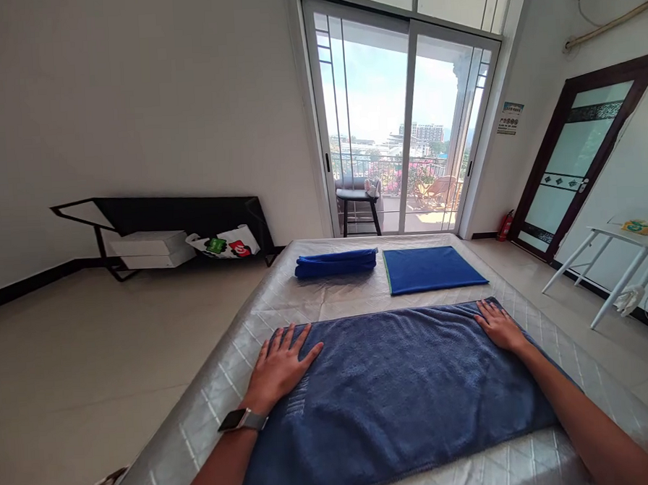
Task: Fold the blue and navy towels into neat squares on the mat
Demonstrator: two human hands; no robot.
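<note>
A grey-blue towel [402, 383] lies spread across the near part of a quilted mattress, with soft wrinkles in it. My left hand [281, 364] rests flat on its far left corner, fingers spread, a watch on the wrist. At the far right corner, my right hand [499, 325] lies flat with its fingers extended. Beyond the towel, a folded or rolled bright blue cloth [336, 263] sits at the left. To the right of that lies a flat blue cloth [432, 269] with a thin green edge.
The pale mattress [243, 362] extends under the cloths. A black rack [181, 214] with white boxes [153, 248] stands by the left wall. A white table [628, 237] is at the right, near a fire extinguisher [505, 226]. Sliding glass doors [372, 117] are ahead.
</note>
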